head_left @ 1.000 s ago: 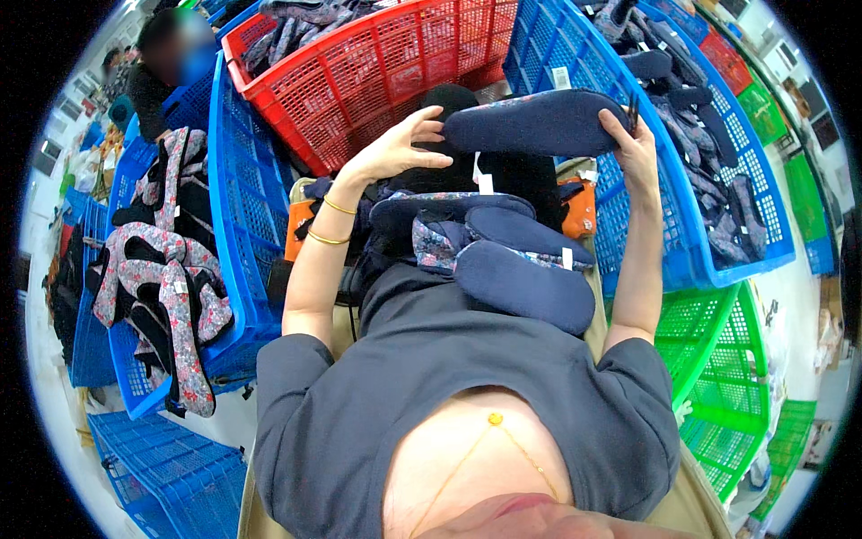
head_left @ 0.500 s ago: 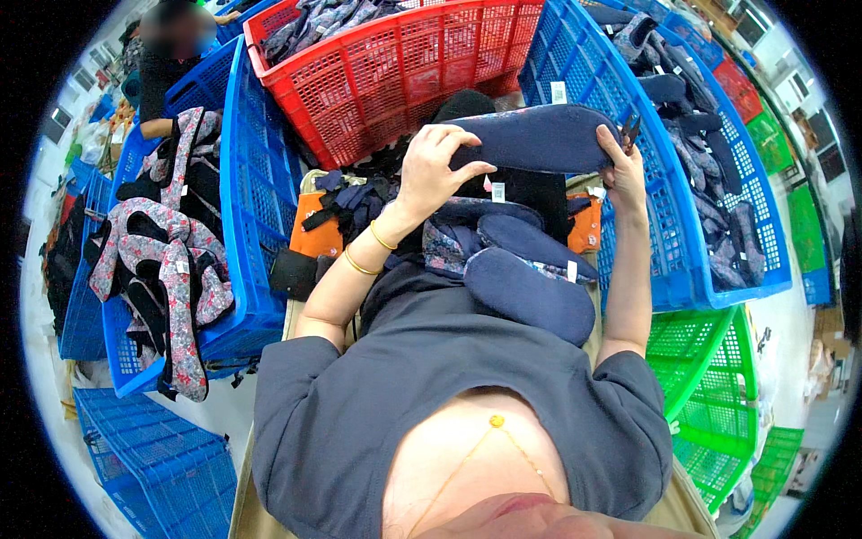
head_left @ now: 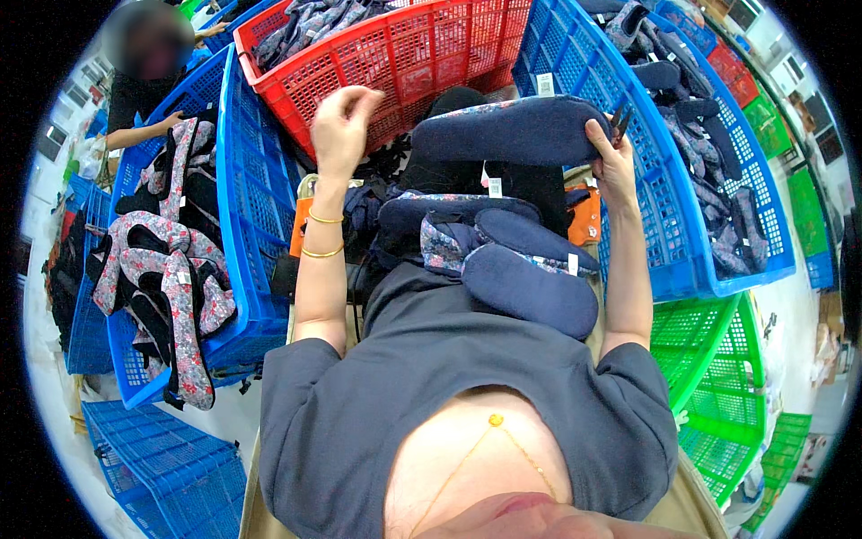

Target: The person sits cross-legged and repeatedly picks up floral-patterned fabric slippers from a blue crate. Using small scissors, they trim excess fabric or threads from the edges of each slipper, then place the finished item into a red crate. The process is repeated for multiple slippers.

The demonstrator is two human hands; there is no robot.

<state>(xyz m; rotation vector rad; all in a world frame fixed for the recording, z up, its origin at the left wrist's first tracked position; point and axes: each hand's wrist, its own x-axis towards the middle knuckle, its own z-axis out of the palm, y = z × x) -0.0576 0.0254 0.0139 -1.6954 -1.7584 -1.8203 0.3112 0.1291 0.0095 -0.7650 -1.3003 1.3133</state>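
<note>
In my right hand (head_left: 614, 160) I hold a navy-soled slipper (head_left: 512, 133) by its right end, its sole turned toward me and a floral edge along the top. Dark pointed snips (head_left: 621, 119) stick out of the same hand. My left hand (head_left: 344, 130) is raised near the red crate, off the slipper, with its fingers drawn together; whatever they may pinch is too small to make out. Across my lap lie several more slippers (head_left: 530, 301), navy-soled with floral uppers, some bearing white tags.
A red crate (head_left: 386, 76) of slippers stands ahead. Blue crates (head_left: 256, 189) rise at left, one heaped with grey-pink floral slippers (head_left: 171, 260); another blue crate (head_left: 669, 225) is at right. Green crates (head_left: 709, 359) sit lower right. At far left a person's arm (head_left: 144, 132) reaches over a crate.
My left hand has let go of the slipper and moved up and left, its fingers closing together. The slipper stays in my right hand, shifted slightly left.
</note>
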